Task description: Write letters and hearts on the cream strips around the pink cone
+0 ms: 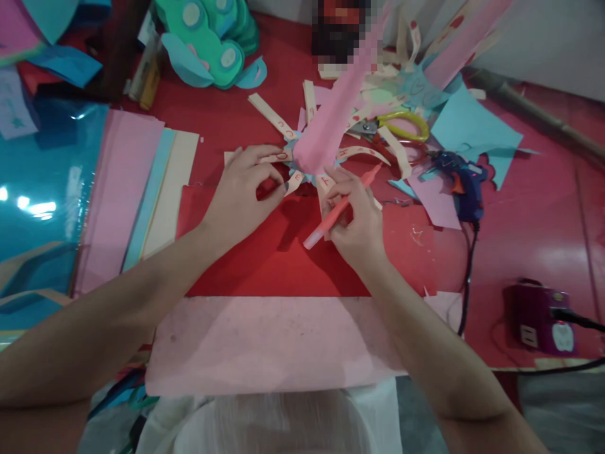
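A paper craft with a tall pink paper cone (326,132) stands on the table, ringed at its base by a blue paper collar. Cream paper strips (271,116) fan out from it, several marked with red letters. My left hand (241,195) is at the craft's left side, its fingers curled and closed on a lettered strip, thumb beside another strip's end. Between the fingers of my right hand (357,221) is a red marker (333,215), slanted with its narrow end up to the right. The right fingertips rest by a strip at the cone's front.
Red paper (265,265) lies under my hands. Yellow-handled scissors (404,126) and a blue glue gun (460,180) lie right among scraps. A purple power box (543,318) sits at the right edge. Coloured sheets (120,189) are stacked left; green paper cutouts (208,44) lie behind.
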Demonstrator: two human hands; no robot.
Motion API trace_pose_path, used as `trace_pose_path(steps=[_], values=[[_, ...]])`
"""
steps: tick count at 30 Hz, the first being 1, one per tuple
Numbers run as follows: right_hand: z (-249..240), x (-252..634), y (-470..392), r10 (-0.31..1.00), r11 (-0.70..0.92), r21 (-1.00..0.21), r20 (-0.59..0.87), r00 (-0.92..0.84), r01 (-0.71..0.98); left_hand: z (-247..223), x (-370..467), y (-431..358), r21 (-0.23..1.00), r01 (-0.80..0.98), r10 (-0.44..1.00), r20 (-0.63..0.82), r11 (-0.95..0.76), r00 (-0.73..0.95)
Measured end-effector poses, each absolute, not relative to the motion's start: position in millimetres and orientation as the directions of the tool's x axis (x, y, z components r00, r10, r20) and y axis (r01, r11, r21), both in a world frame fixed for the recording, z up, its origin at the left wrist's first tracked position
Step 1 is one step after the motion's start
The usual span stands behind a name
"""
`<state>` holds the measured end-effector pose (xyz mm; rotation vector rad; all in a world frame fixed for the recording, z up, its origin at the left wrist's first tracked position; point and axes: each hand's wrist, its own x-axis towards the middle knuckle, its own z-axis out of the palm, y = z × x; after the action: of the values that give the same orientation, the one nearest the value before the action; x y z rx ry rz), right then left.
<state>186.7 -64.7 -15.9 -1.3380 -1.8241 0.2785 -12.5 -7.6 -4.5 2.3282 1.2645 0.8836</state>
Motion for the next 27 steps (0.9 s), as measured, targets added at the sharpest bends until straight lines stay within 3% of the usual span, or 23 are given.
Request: trace_pose_path(steps=[5,11,15,21,27], values=[[-12.3,184.1,-65.6,0.846,0.342,-0.640,0.528,0.071,0.688,4.4,-10.5,-12.9,0.567,0.589,0.814,0.459,-0.576,0.355],[-11.9,180.9,-67.5,0.905,0.321,-0.789,0.418,0.075,0.523,10.0,-11.2,-18.1,0.546,0.582,0.784,0.543,-0.603,0.302],[-11.2,180.3,-68.7,0.919,0.350,-0.812,0.395,-0.002,0.468,10.0,-11.5,-18.7,0.571,0.645,0.855,0.427,-0.508,0.295],[-13.3,180.8,-67.3,0.912,0.407,-0.847,0.400,-0.094,0.342,5.6,-11.0,-17.8,0.640,0.594,0.873,0.379,-0.488,0.309],[-15.8,181.8,-63.5,0.914,0.386,-0.880,0.405,0.013,0.278,3.7,-11.2,-18.3,0.774,0.501,0.918,0.274,-0.387,0.287]])
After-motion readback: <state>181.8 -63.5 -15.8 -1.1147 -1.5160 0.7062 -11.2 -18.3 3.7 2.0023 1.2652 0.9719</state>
